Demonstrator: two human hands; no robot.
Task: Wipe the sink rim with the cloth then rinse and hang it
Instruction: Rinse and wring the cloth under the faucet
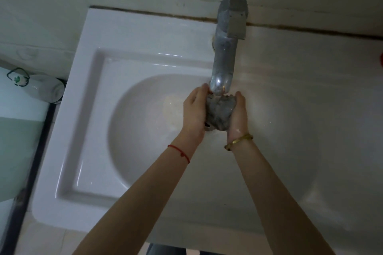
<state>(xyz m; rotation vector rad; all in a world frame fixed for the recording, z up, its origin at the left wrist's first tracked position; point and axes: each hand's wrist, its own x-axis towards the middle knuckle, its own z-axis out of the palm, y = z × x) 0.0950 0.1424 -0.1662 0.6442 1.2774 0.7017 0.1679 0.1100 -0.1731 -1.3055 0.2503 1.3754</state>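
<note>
A wet grey cloth [219, 113], bunched into a ball, sits between my two palms over the middle of the white sink basin. My left hand [194, 112] presses it from the left and my right hand [238, 114] cups it from the right, fingers pointing toward the wall. The cloth is directly under the spout of the metal faucet [224, 62], and a thin stream of water falls onto it. The white sink rim [83, 97] frames the basin on the left and at the back.
A white cup [44, 88] with a green print lies on a ledge left of the sink. A dark frame edge [31, 161] runs along the left side. The wall joint [145, 13] runs behind the sink. Something red [381, 59] shows at the far right edge.
</note>
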